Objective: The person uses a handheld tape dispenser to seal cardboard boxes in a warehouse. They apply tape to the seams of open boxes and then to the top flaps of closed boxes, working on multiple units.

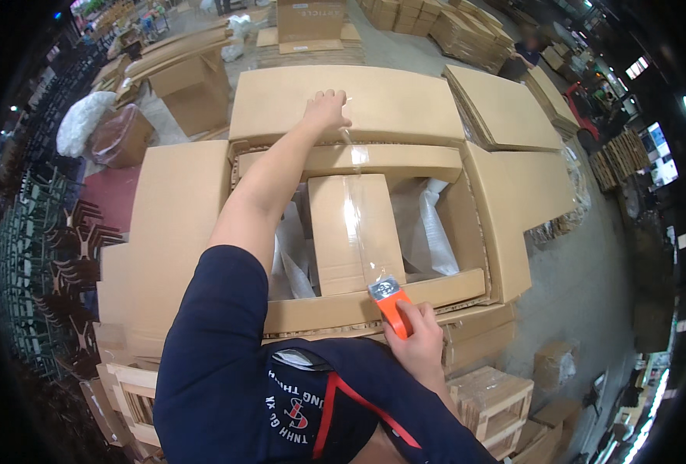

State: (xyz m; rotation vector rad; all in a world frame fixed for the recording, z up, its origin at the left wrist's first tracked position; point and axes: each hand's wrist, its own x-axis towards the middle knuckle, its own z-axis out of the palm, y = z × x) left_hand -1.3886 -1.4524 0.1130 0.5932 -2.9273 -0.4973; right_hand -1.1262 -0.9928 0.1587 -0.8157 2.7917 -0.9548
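Navy shirt cloth [211, 332] fills the foreground, its left sleeve reaching up across an open cardboard carton [470, 213]. At the far left stand stacked green frames [29, 240], with a white bundle [86, 124] farther back. Next comes the carton's broad left flap [176, 209], folded outward, then a pale wrapping sheet [292, 255] inside. The left hand [328, 110] is at the far flap [405, 100], its fingers bent and close together beside a clear tape strip [352, 213]; whether they pinch it, I cannot tell. From there the strip runs toward the person, along a cardboard block [327, 240] in the carton's middle, to the metal head of an orange-handled tool [395, 311] at the near edge. Fingers of the right hand [422, 338] wrap that handle. Another pale sheet [434, 232] shows inside, right of the block. Farther right lie flat cardboard sheets [501, 108], stacked.
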